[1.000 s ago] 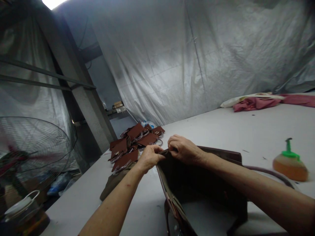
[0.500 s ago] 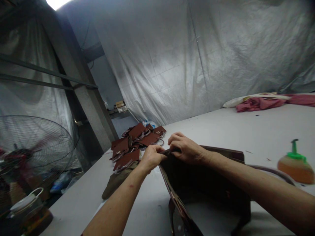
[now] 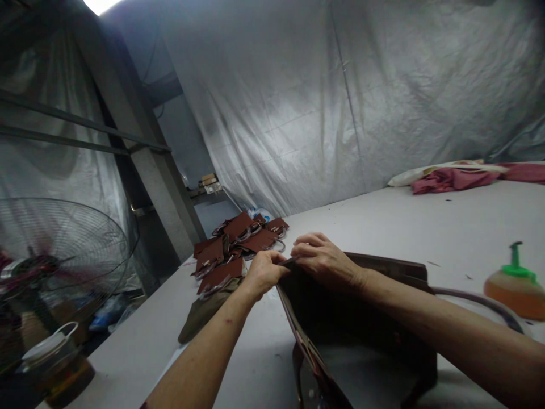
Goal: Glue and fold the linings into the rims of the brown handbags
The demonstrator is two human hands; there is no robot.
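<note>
A dark brown handbag (image 3: 383,264) stands open on the pale table, with its dark lining showing inside and a curved handle at its right. My left hand (image 3: 264,274) pinches the bag's far left corner, thumb inside the rim. Just right of it, my right hand (image 3: 326,258) has its fingers bent over the same corner edge, closed on the rim. The fingertips of the right hand are partly hidden.
Brown bag pieces (image 3: 223,272) with handles lie piled at the table's left edge, an olive cloth (image 3: 204,312) beside them. A glue bottle (image 3: 515,289) with a green top stands right. Pink fabric (image 3: 453,180) lies behind. A jar (image 3: 59,363) and a fan (image 3: 55,250) are left.
My right hand's fingers have shifted slightly along the bag's corner edge. The left hand keeps its pinch, and the bag stays nearly in place.
</note>
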